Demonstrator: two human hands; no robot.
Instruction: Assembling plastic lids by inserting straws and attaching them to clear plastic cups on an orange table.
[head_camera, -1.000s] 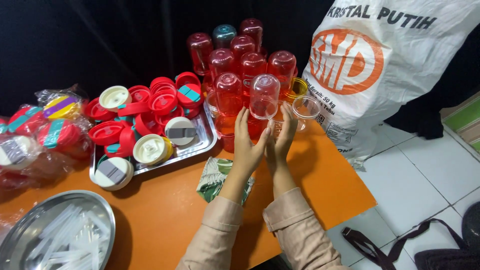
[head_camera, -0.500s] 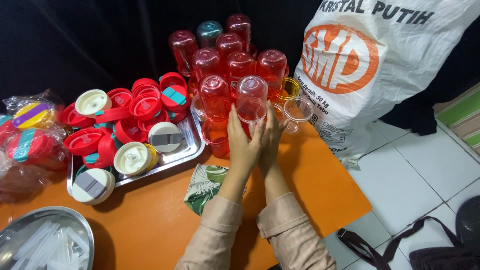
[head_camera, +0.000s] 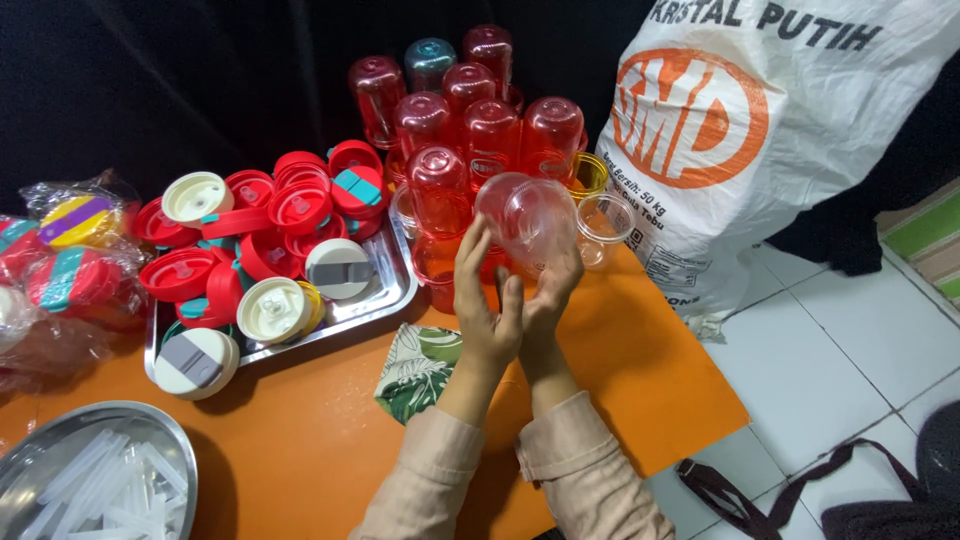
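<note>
**A:** What do the fingers hold?

**B:** A clear cup. The right hand curls its fingers round the cup's near side; the left hand stands beside it, fingers straight, fingertips touching the cup's left edge, not wrapped round it.

**A:** Where is it?

**B:** Lifted above the orange table, in front of the red cups that stand upside down.

**A:** How would it handle?

**B:** I'd judge it light, thin plastic, smooth and a bit slippery, likely to flex if squeezed. Best held round the wall, near the rim.

**A:** Which way does it point?

**B:** Tipped over: one round end faces up towards the viewer, so its long axis leans away towards the red cups. Whether that end is base or mouth, I cannot tell.

**A:** Around it?

**B:** A steel tray of red lids to the left, a white sack to the right.
</note>
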